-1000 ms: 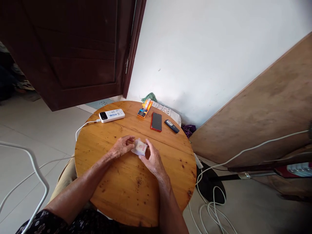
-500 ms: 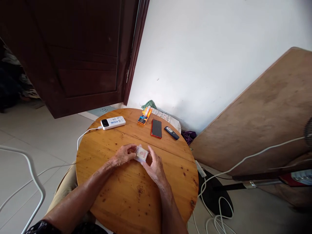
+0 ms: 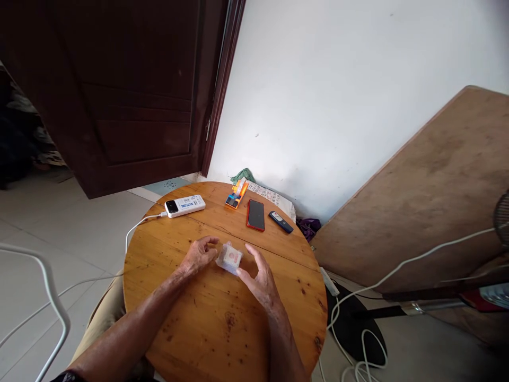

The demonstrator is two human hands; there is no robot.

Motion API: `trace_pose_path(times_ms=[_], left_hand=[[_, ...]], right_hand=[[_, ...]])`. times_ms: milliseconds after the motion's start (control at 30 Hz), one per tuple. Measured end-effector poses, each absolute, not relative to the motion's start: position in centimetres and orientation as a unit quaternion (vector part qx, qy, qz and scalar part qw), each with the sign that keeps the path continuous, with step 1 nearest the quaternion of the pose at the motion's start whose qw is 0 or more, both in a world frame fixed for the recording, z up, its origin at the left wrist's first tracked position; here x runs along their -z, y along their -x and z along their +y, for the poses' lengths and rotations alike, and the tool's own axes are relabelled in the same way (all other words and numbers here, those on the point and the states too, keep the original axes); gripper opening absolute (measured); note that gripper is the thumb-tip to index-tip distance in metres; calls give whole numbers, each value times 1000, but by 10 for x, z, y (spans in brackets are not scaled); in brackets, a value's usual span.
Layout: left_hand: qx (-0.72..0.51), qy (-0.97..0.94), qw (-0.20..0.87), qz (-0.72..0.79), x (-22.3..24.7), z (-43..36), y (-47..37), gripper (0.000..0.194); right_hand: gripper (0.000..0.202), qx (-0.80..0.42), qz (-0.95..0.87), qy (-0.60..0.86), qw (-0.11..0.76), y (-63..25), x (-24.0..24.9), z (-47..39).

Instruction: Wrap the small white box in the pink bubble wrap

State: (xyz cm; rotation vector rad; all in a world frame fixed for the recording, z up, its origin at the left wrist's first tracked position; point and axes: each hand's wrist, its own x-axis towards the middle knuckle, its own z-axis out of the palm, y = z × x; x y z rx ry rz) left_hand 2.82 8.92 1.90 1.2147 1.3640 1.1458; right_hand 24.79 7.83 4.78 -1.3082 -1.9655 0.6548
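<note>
On the round wooden table (image 3: 191, 318) lies a small pale square packet (image 3: 231, 257) with reddish print, in clear bubble-like plastic wrap. My left hand (image 3: 199, 254) is just left of it, fingers curved and apart, with nothing in them. To the right, my right hand (image 3: 260, 276) has thumb and fingers spread wide; its thumb tip is at or very near the packet's edge, and I cannot tell whether it touches. What the packet contains is hidden by the wrap.
Along the table's far side are a white power bank (image 3: 185, 206) with a plugged-in cable (image 3: 137, 225), an orange tape dispenser (image 3: 237, 193), a red-edged phone (image 3: 255, 215) and a dark handheld device (image 3: 280, 222). A dark door (image 3: 147, 106) and a leaning board (image 3: 429, 201) stand beyond.
Both hands have moved apart from the packet, the left to the left and the right to the right. The packet has been let go and lies flat. The view has shifted slightly.
</note>
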Motion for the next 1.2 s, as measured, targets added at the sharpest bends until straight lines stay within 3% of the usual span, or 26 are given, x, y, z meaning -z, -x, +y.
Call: trace_pose_path(times_ms=[167, 500, 633, 1000, 1200], left_hand=[[-469, -497, 512, 521, -19, 89, -32, 54], [-453, -553, 474, 515, -14, 91, -36, 56], [-425, -598, 441, 517, -10, 95, -34, 67], [-485, -552, 563, 379, -11, 99, -36, 70], [-556, -433, 540, 460, -22, 98, -16, 66]], right_hand=[[38, -217, -765, 457, 399, -240, -43, 80], [23, -153, -771, 441, 434, -231, -29, 86], [29, -128, -781, 436, 428, -227, -30, 86], [36, -153, -779, 433, 426, -231, -42, 84], [40, -204, -753, 461, 424, -240, -46, 80]])
